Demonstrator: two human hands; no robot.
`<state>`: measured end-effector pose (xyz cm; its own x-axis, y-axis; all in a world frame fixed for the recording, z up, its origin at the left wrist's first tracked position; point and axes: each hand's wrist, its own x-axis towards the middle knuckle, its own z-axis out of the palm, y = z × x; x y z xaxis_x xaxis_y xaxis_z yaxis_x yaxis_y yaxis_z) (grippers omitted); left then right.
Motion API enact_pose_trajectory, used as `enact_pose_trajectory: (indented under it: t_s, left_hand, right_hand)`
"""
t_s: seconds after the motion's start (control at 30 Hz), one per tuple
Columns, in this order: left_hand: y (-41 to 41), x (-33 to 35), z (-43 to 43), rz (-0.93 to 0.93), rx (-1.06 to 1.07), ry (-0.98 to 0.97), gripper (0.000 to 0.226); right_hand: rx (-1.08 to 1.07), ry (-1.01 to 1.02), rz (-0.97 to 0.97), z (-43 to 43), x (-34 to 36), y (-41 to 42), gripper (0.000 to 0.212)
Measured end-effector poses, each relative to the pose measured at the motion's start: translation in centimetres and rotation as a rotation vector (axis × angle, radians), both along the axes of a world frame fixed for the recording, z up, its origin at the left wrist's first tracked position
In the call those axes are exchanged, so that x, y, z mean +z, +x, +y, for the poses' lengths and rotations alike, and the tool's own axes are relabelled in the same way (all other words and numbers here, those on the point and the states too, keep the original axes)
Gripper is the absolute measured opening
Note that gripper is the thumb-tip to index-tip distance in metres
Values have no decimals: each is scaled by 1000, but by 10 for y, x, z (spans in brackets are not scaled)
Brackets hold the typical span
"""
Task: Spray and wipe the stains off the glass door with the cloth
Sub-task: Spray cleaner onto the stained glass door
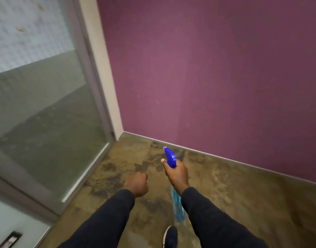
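The glass door [42, 97] fills the left of the head view, in a grey frame, with a frosted upper part. Two small brown stains [20, 29] show on the frosted glass near the top left. My right hand [176, 173] grips a spray bottle [170, 157] by its neck; its blue trigger head points up and away, and its clear body with blue liquid hangs below my wrist. My left hand [136, 184] is a closed fist with nothing visible in it, to the left of the bottle. No cloth is in view.
A purple wall [216, 72] stands ahead and to the right, meeting a mottled brown floor [234, 190]. A cream door jamb [101, 65] separates the wall from the door. My dark shoe [170, 236] shows at the bottom.
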<state>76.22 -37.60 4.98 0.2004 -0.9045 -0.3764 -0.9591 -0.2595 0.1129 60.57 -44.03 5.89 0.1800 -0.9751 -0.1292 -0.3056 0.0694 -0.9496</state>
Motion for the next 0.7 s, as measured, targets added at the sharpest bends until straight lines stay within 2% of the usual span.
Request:
enact_pose_trajectory:
  t_s: [0.3, 0.47, 0.57, 0.7]
  left_hand:
    - [144, 16, -40, 33, 372, 1, 24]
    - [228, 46, -50, -65, 529, -60, 32]
    - [280, 65, -43, -135, 616, -69, 36]
    - [361, 105, -34, -274, 681, -106, 36]
  right_hand:
    - [340, -24, -1, -99, 5, 179, 23]
    - [528, -99, 2, -139, 26, 274, 18]
    - [659, -146, 50, -150, 41, 331, 24]
    - [715, -183, 3, -162, 71, 411, 27]
